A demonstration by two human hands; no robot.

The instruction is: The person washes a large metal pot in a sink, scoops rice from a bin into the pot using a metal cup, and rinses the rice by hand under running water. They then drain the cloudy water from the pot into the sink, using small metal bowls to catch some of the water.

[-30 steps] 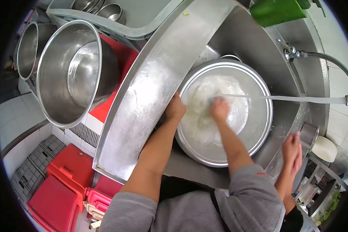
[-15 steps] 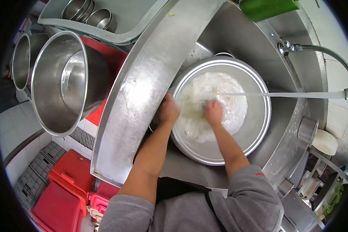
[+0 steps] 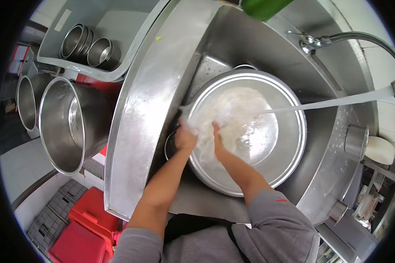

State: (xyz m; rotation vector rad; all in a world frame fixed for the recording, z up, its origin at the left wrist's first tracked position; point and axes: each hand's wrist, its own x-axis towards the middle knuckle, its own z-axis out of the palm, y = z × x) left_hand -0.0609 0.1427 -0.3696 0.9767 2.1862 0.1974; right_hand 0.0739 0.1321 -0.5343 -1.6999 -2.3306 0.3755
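Note:
A large round metal basin (image 3: pixel 289 162) sits in the steel sink (image 3: pixel 224 26), with cloudy water in it. A stream of water (image 3: pixel 329 103) runs into it from the right. My left hand (image 3: pixel 185 136) is at the basin's left rim, blurred, and water splashes around it. Its fingers are too smeared to read. Inside the basin, my right hand (image 3: pixel 217 133) is at the water, seen edge-on, and its fingers are not clearly visible. Part of a metal pot (image 3: pixel 170 147) shows beside the basin, under my left hand.
Left of the sink's wide steel ledge (image 3: pixel 136 118) stand a deep steel pot (image 3: pixel 61 127) and a grey tub (image 3: pixel 114 22) with steel bowls (image 3: pixel 102 52). A faucet (image 3: pixel 314 43) is on the back wall. Red bins (image 3: pixel 90 215) are at lower left.
My right hand has moved left within the basin, closer to my left hand. The view has shifted, showing more of the grey tub. Water now splashes over the basin's left rim.

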